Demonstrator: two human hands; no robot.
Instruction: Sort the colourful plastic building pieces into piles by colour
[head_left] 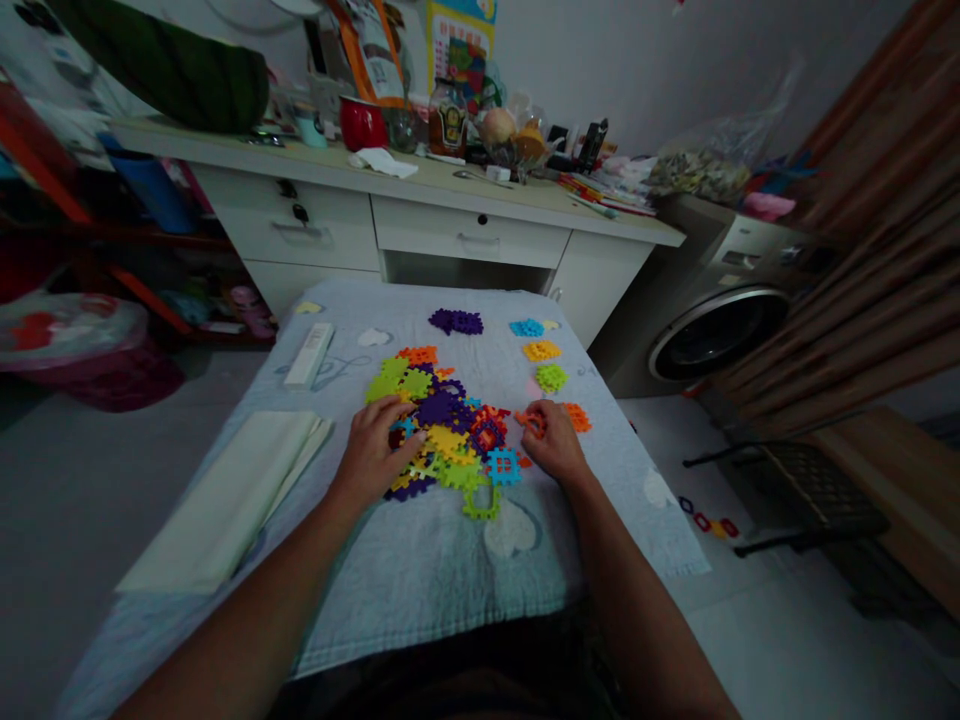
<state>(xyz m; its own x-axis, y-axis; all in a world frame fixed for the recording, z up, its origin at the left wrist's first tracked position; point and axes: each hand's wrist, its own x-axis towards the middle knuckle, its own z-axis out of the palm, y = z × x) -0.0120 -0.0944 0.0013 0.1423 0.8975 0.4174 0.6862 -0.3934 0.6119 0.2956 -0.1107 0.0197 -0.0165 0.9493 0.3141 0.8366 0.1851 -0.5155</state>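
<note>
A heap of toothed plastic building pieces [442, 412] in purple, yellow, green, blue, red and orange lies mid-table. My left hand [379, 448] rests on the heap's left side, thumb and fingers apart, touching pieces. On the right, my right hand [553, 440] pinches an orange toothed building piece [532, 424] between thumb and fingers, just off the heap. Beside that hand sits an orange group of pieces [577, 417]. Farther back are same-colour groups: green [551, 377], yellow [541, 350], blue [526, 328] and purple [456, 321]. My right palm is hidden from view.
A cloth [420, 590] covers the table. A white box [310, 355] and a folded cream sheet [225, 500] lie on its left. Behind stands a white drawer desk [315, 215] crowded with objects. A washing machine [720, 290] and a stool [802, 490] are right.
</note>
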